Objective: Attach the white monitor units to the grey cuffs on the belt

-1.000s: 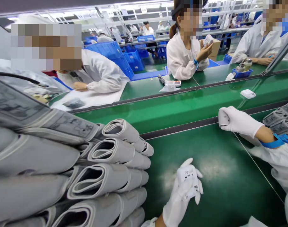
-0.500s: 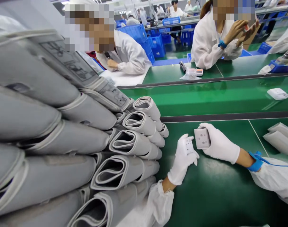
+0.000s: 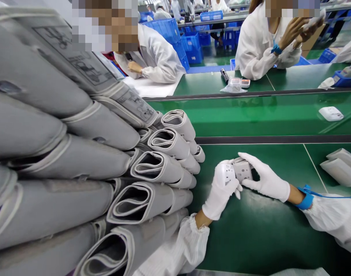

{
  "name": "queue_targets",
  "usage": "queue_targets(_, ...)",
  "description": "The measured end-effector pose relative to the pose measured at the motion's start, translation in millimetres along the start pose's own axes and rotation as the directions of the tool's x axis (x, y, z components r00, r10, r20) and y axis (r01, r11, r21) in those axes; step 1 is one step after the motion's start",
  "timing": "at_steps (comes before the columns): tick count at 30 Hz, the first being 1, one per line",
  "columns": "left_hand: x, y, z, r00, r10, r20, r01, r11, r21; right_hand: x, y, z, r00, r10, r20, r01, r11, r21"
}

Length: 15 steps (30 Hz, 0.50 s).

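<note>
My left hand (image 3: pixel 218 193), in a white glove, is closed around a small white rounded plastic housing (image 3: pixel 229 173) with dark marks on its face. My right hand (image 3: pixel 264 178), also gloved, grips a flat grey square piece (image 3: pixel 243 171) with several dark spots, thumb below and fingers above. A gap shows between that palm and the piece. The grey piece meets the right side of the white housing, and its upper edge looks layered. Both hands are above the green table (image 3: pixel 250 237). What exactly the two parts are, I cannot make out.
Rolled grey blood pressure cuffs (image 3: pixel 155 168) are piled high on the left, close to my left arm. White pouches (image 3: pixel 342 166) lie at right. Beyond runs a green conveyor belt (image 3: pixel 250 119) carrying a white device (image 3: pixel 331 113). Two co-workers sit across it.
My right hand has moved slightly left, bringing the grey piece against the white housing, and its fingers have opened out from the piece. The white device on the belt has shifted left in view.
</note>
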State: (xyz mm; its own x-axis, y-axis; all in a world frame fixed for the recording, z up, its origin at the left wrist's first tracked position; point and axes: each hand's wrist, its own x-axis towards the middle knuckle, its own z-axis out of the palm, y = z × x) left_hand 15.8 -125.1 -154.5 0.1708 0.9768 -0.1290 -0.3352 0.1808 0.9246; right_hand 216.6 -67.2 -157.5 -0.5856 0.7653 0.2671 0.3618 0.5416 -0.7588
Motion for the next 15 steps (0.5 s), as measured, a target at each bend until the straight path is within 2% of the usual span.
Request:
queue_targets(3,1,1,1.6,1.0,-0.025,-0.009,0.024,0.998,-0.059,-2,-1,3,0.997,0.065,-0.035,-0.065,0.998,0.011)
queue_targets(5,2,1,2.7,0.998,-0.046,-0.036,0.042,0.992,-0.121,-1,-5,3,0.986,0.055,-0.158,-0.056,0.998,-0.002)
queue_targets(8,1,2,3.6,0.996,-0.087,-0.015,0.082,0.973,-0.215,-2,-13,5,0.913,-0.02,-0.408,0.043,0.998,0.047)
queue_targets(10,-1,3,3.3,0.99,-0.111,0.09,0.131,0.954,-0.271,-4,-18,9,0.872,-0.082,-0.483,0.135,0.988,0.075)
queue_targets(12,-2,4,2.2,0.979,-0.109,0.175,0.16,0.937,-0.311,-9,-20,13,0.89,-0.163,-0.427,0.176,0.984,-0.009)
queue_targets(13,-3,5,1.4,0.979,-0.103,0.178,0.156,0.934,-0.322,-11,-20,14,0.91,-0.199,-0.365,0.177,0.98,-0.092)
queue_targets(15,-3,6,-0.8,0.991,-0.09,0.098,0.117,0.94,-0.32,-15,-19,14,0.945,-0.245,-0.216,0.186,0.948,-0.26)
